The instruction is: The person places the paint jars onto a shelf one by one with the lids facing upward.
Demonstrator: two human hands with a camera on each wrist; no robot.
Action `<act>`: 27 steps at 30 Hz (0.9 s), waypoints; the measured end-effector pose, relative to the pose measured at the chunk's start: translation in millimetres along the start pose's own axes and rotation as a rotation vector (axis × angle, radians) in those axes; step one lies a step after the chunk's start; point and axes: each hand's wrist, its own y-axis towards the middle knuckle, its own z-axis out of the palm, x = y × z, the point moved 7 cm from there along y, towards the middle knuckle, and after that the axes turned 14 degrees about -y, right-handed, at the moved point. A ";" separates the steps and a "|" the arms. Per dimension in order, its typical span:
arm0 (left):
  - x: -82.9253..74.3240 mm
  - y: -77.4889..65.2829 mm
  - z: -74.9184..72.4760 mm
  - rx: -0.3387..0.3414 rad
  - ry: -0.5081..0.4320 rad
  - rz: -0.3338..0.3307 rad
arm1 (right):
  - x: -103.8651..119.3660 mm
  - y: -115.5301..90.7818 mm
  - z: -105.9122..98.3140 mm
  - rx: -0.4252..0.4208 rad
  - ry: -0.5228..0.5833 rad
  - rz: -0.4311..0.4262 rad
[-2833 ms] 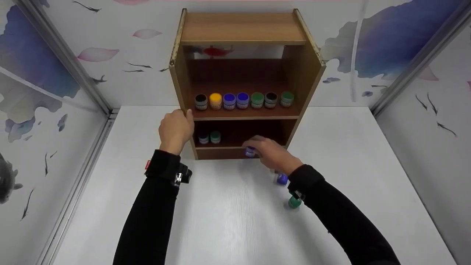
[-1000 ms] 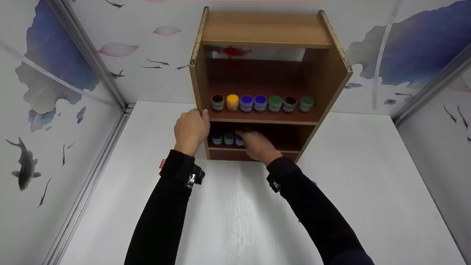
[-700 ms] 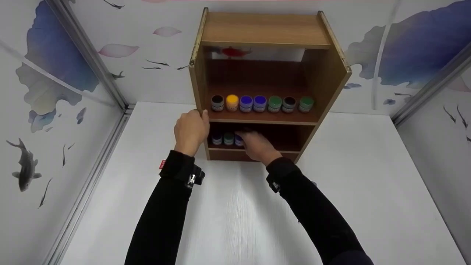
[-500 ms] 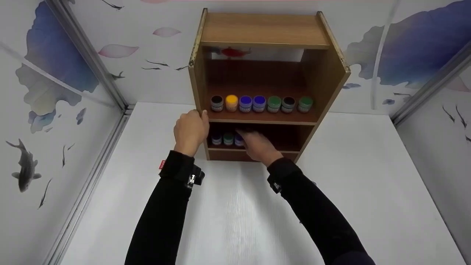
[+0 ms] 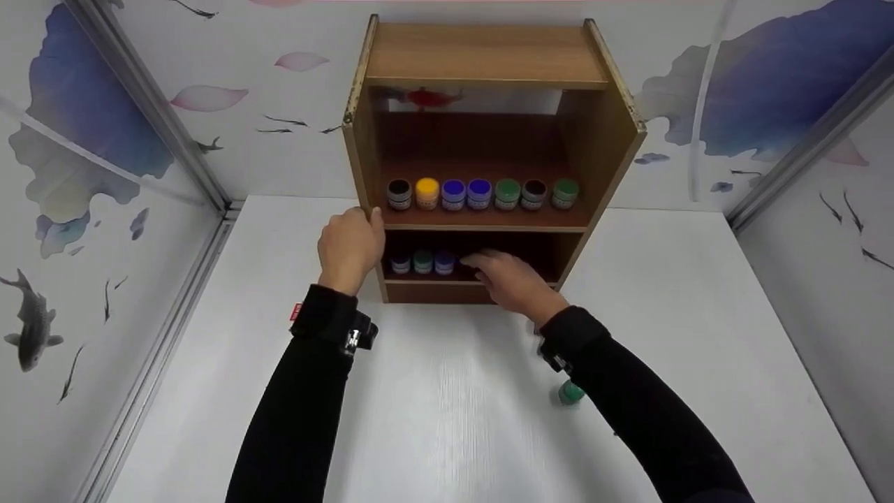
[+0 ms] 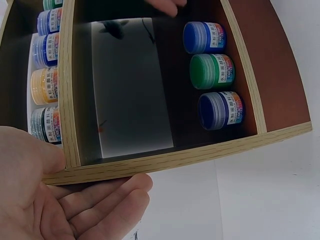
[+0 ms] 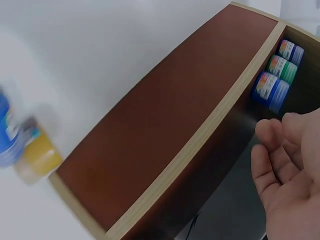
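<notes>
My left hand [image 5: 347, 248] grips the left side panel of a small wooden shelf unit [image 5: 487, 56]; the left wrist view shows the thumb on one face and fingers [image 6: 107, 212] beneath the edge. My right hand [image 5: 513, 279] is at the lower compartment, holding nothing, its fingers loosely bent. Just left of its fingertips stands a blue paint jar [image 5: 444, 263], apart from them. That jar ends a row with a green paint jar [image 5: 422, 262] and a dark blue paint jar [image 5: 400, 263]. All three stand upright.
Several paint jars line the upper shelf, including a yellow jar [image 5: 427, 193] and a black-lidded jar [image 5: 399, 194]. A green jar [image 5: 570, 392] is on the white table beside my right forearm. The right wrist view shows a blurred blue jar [image 7: 7, 132] and yellow jar [image 7: 40, 157].
My right hand brought the blue jar into the lower compartment beside the green one, let go of it and drew back to the right. The left hand keeps its grip on the shelf unit.
</notes>
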 end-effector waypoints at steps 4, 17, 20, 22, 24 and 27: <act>0.3 -0.6 -1.3 -0.006 -0.002 0.004 | -5.6 -14.6 -3.9 0.002 -0.007 -0.037; -0.1 -0.2 0.4 0.006 -0.007 0.021 | -53.3 -72.6 14.4 0.120 0.046 0.033; 0.8 0.0 0.6 0.012 -0.006 0.016 | -62.5 -83.9 21.2 0.132 0.063 0.055; 1.2 0.2 0.4 0.016 -0.005 0.011 | -66.4 -89.9 25.1 0.136 0.072 0.064; 1.2 0.2 0.3 0.021 -0.006 0.007 | -70.0 -94.8 28.2 0.135 0.062 0.088; 0.8 -0.3 0.7 0.028 -0.004 0.000 | -76.1 -100.5 32.4 0.127 0.012 0.150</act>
